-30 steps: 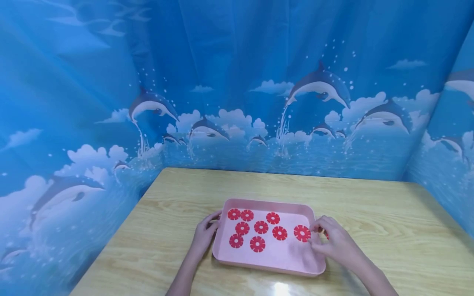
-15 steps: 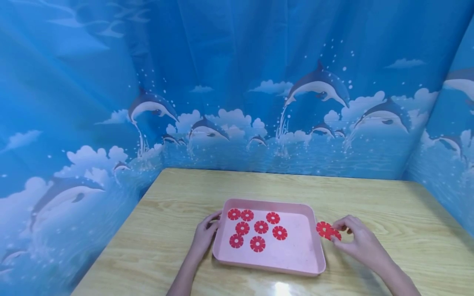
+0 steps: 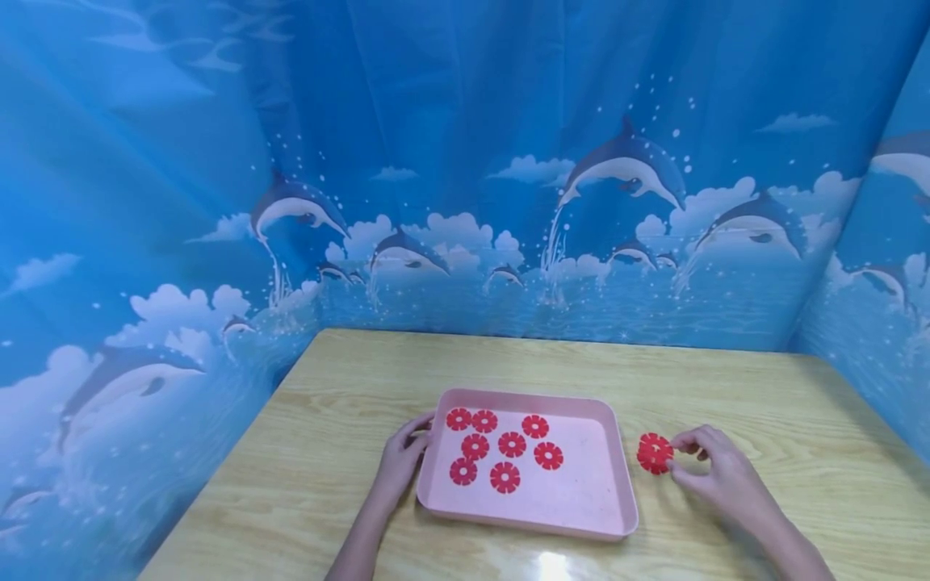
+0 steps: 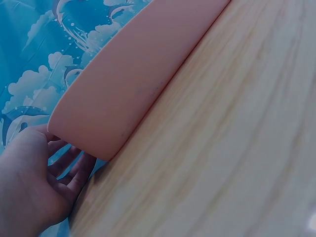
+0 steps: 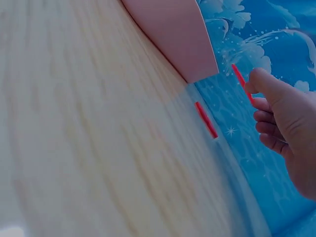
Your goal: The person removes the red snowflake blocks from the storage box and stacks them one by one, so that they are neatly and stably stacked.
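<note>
At three o'clock of the pink tray (image 3: pixel 581 504): right hand (image 3: pixel 719 480) pinches one red disc (image 5: pixel 239 75), above lower disc (image 5: pixel 206 120) on the counter (image 3: pixel 741 387).
Left hand (image 3: pixel 400 466), nine o'clock: touches tray wall, fingers relaxed.
Held piece: probably best lowered level, well centred, fingers parting softly.

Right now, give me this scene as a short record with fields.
Tray: pink, with eight red discs inside
Left hand: touching the tray's left side
Right hand: pinching one disc, right of the tray
Table: wood-grain, with at least one loose disc near the right hand
Backdrop: blue, dolphin print
</note>
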{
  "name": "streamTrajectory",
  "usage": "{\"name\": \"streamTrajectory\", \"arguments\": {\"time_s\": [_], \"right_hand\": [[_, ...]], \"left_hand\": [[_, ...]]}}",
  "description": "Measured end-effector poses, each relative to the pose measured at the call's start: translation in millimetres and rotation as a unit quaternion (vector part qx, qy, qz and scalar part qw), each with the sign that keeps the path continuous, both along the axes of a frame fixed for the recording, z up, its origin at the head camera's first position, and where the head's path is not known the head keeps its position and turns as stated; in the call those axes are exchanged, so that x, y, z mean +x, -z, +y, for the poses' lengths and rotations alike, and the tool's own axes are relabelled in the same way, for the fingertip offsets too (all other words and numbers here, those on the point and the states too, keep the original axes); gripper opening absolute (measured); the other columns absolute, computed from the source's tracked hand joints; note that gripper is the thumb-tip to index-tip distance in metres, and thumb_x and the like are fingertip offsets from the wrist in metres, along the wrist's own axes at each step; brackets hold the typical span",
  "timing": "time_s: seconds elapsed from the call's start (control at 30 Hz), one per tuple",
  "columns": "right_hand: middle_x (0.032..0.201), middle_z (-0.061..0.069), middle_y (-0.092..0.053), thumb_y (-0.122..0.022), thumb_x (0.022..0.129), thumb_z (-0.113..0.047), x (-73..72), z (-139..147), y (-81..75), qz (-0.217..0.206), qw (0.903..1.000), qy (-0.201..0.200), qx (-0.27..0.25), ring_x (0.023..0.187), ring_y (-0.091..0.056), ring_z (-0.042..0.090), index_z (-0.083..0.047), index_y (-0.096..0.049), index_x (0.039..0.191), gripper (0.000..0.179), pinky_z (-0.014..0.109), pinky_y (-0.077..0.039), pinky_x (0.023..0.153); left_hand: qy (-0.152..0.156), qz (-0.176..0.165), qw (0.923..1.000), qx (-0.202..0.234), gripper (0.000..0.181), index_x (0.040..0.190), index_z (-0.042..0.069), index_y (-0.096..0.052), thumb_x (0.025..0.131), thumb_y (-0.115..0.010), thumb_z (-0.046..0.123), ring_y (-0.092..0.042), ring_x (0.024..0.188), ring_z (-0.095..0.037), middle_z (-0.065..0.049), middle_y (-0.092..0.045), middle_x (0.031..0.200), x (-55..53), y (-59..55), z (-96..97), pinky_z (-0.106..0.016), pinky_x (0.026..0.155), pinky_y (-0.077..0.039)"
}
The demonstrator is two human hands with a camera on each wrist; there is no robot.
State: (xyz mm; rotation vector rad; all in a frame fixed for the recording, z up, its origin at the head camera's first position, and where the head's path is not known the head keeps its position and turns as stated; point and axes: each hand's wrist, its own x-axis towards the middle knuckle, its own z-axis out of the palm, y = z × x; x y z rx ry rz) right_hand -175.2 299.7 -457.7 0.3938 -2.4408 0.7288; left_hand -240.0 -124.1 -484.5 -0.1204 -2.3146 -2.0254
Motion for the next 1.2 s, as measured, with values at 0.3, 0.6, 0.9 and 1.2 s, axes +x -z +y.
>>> {"name": "streamTrajectory", "arguments": {"time_s": [0.3,0.6,0.9,1.2], "right_hand": [[0.080,-0.006,-0.054,-0.080,0.057,-0.002,-3.5,6,19.1,-0.006,0.9999,0.015,-0.001,0.073,-0.048,0.009,-0.008,-0.063,0.084,0.032,0.013,-0.041,0.063],[0.081,-0.005,-0.055,-0.080,0.057,-0.001,-5.4,10,28.9,0.000,0.9997,0.022,-0.014,0.071,-0.050,0.008,-0.006,-0.064,0.083,0.031,0.010,-0.039,0.063],[0.080,-0.005,-0.055,-0.079,0.059,-0.001,-6.2,9,33.3,-0.011,0.9996,0.021,-0.013,0.072,-0.049,0.007,-0.006,-0.064,0.083,0.029,0.010,-0.039,0.064],[0.081,-0.005,-0.054,-0.077,0.062,-0.001,-7.1,10,35.0,-0.027,0.9993,0.024,-0.011,0.074,-0.049,0.007,-0.006,-0.065,0.085,0.027,0.009,-0.038,0.065]], "left_hand": [[-0.013,-0.008,0.9999,-0.008,0.036,0.123,-0.001,-0.055,0.089,-0.056,0.009,-0.057,0.093,-0.026,-0.020,-0.055,0.114,-1.8,1.0,0.4,-0.031,0.077,-0.051],[-0.006,0.003,0.9999,-0.008,0.036,0.123,-0.004,-0.054,0.089,-0.056,0.009,-0.058,0.091,-0.025,-0.021,-0.054,0.113,0.1,1.2,-0.9,-0.031,0.075,-0.052],[-0.003,0.006,1.0000,-0.002,0.037,0.123,-0.005,-0.053,0.088,-0.055,0.007,-0.058,0.091,-0.028,-0.022,-0.054,0.113,0.6,-0.2,-1.6,-0.031,0.074,-0.052],[-0.008,0.006,0.9999,-0.010,0.036,0.123,-0.003,-0.055,0.089,-0.055,0.008,-0.057,0.092,-0.028,-0.020,-0.055,0.112,-0.5,0.4,-0.4,-0.031,0.076,-0.052]]}}
